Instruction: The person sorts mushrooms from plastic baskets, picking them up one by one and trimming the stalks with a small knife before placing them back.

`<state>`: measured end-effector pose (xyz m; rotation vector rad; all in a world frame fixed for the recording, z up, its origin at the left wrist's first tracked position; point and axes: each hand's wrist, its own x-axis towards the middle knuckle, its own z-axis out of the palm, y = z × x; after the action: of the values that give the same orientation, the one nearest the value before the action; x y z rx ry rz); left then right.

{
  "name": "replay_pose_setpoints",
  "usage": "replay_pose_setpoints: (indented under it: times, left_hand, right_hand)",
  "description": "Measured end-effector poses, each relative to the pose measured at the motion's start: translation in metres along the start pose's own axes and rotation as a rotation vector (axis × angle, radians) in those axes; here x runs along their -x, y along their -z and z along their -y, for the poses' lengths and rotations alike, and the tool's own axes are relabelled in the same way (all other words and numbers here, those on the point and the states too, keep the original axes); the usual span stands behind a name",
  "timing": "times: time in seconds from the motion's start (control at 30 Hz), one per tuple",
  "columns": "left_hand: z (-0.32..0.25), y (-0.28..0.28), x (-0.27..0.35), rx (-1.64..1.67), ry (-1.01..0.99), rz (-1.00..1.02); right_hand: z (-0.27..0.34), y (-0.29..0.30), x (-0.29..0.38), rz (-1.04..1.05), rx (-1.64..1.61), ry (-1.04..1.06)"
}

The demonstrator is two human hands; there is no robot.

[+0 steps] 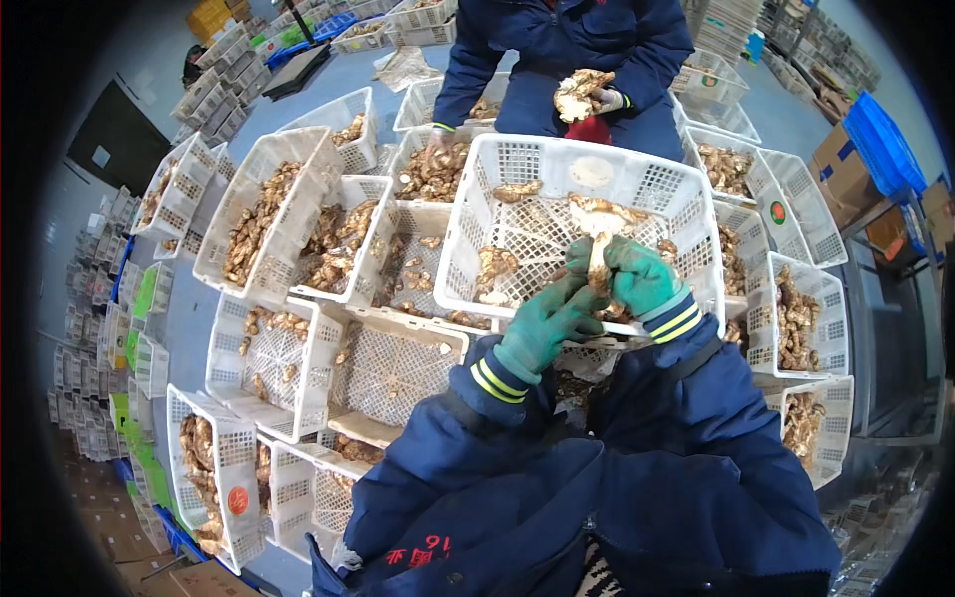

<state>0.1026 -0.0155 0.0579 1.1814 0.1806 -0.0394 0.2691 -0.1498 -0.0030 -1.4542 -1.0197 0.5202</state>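
Observation:
Between my two green-gloved hands is a pale-stemmed mushroom [599,257] with a brown, broad cap, its stem pointing toward me. My left hand [552,317] grips the stem from the left with the fingertips. From the right, my right hand [642,276] pinches the same stem. Both hands are over the near side of a white perforated plastic crate [589,145]. Inside that crate lie a few loose brown mushrooms, one at the back left [517,192] and another at the left [496,263]. My hands hide part of the crate floor.
Across from me a co-worker [567,45] holds a mushroom cluster [582,95] and reaches into a crate of mushrooms [433,168]. White crates surround me, including a tilted full one [261,216] at left and another [797,321] at right. Cardboard boxes [839,168] stand at far right.

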Motion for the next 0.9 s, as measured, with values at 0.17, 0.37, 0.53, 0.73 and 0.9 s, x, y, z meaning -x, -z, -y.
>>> replay_pose_setpoints:
  times: [0.17, 0.37, 0.53, 0.73, 0.9]
  left_hand:
    - [0.011, 0.003, 0.016, 0.094, -0.041, -0.092]
    - [0.02, -0.001, 0.025, -0.377, -0.362, -0.351]
    - [0.021, -0.007, 0.035, -0.668, -0.531, -0.375]
    - [0.035, -0.012, 0.035, -0.444, -0.638, -0.403]
    - [0.013, -0.015, 0.054, -0.286, -0.401, -0.363]
  right_hand:
    - [0.051, -0.047, 0.012, -0.027, -0.355, -0.118]
    - [0.067, -0.065, 0.022, -0.181, 0.545, 0.456]
    - [0.078, -0.063, 0.026, -0.188, 0.695, 0.488]
    - [0.081, -0.072, 0.021, -0.226, 0.771, 0.592]
    - [0.076, -0.079, 0.016, -0.15, 0.665, 0.637]
